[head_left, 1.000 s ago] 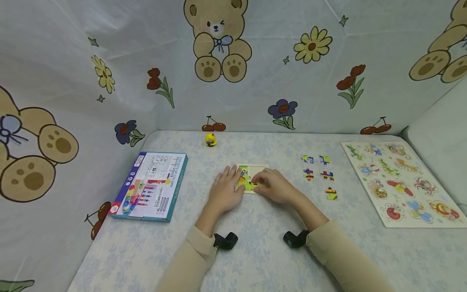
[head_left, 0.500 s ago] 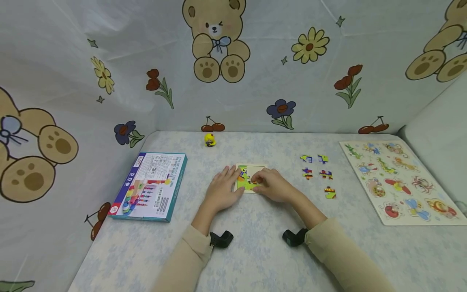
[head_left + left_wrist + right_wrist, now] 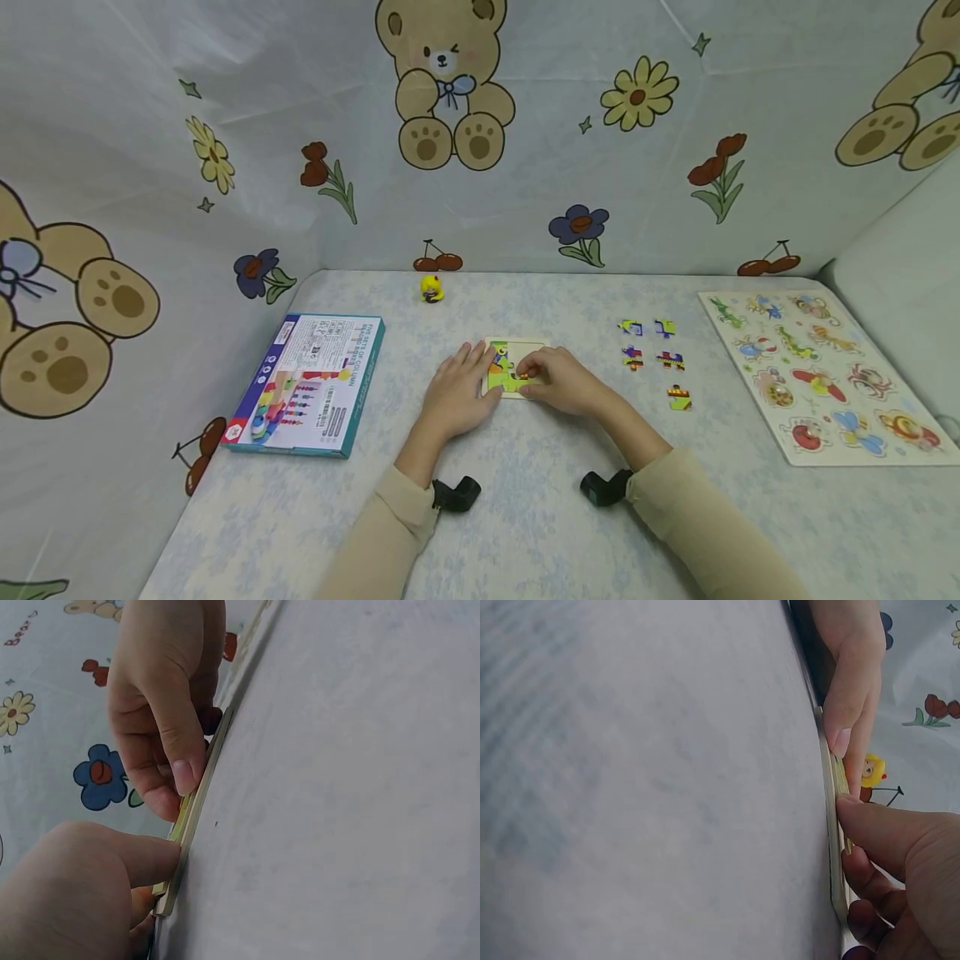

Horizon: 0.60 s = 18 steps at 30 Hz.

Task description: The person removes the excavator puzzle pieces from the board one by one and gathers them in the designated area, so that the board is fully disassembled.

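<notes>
A small jigsaw board (image 3: 531, 347) lies flat between the hands in the head view, its left part filled with green and yellow picture pieces. The left hand (image 3: 459, 392) rests on its left side with fingers outstretched, the thumb at the near edge. Over the right part of the board, the right hand (image 3: 564, 382) pinches a puzzle piece (image 3: 848, 845) between thumb and curled fingers. That piece is mostly hidden by the fingers; its thin yellowish edge shows in the right wrist view. The left wrist view shows the board's pale edge (image 3: 201, 796) with both thumbs close along it.
Several loose puzzle pieces (image 3: 671, 361) lie right of the right hand. A large board with insect and animal pictures (image 3: 828, 371) is at the far right. To the left lies a flat printed box (image 3: 311, 383). A small yellow figurine (image 3: 432, 288) stands at the back.
The hands stay at the board with almost no movement; the right hand keeps its pinch. The whole view shifts slightly, as the head camera moves.
</notes>
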### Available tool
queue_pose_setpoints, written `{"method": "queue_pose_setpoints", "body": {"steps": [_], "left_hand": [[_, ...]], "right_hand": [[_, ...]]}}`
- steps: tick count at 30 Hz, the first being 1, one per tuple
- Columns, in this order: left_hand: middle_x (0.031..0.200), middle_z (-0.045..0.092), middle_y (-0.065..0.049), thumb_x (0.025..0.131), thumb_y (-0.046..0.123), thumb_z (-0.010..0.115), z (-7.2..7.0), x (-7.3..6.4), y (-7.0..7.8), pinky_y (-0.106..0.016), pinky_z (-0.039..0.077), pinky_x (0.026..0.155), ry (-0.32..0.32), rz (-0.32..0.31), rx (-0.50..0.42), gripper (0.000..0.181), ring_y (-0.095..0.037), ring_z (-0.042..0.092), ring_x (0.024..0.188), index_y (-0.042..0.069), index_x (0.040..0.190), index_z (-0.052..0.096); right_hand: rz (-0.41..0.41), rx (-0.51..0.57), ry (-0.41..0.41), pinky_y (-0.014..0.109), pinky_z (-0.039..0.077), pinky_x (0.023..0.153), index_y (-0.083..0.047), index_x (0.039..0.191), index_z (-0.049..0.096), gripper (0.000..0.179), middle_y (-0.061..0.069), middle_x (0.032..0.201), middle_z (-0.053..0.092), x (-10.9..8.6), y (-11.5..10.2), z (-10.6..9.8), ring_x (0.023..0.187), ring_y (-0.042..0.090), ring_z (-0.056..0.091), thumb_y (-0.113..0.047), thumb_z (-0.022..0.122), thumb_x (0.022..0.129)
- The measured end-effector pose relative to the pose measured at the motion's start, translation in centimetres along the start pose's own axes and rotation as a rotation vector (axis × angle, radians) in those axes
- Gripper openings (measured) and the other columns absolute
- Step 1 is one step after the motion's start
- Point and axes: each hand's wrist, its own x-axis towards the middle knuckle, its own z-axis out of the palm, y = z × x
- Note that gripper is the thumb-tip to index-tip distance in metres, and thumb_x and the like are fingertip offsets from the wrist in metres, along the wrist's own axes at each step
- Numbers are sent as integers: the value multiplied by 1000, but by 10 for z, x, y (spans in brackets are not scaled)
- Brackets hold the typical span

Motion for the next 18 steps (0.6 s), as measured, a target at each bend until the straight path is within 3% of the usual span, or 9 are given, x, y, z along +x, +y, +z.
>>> {"method": "queue_pose_setpoints", "body": {"steps": [18], "left_hand": [[167, 15, 5, 100, 50, 40, 2, -1, 3, -43, 9, 127, 1, -6, 68, 68, -17, 6, 156, 26, 160, 19]], "right_hand": [[-23, -38, -66, 36, 41, 90, -16, 106, 64, 20, -2, 104, 62, 3, -3, -6, 99, 18, 49, -23, 73, 89]]}}
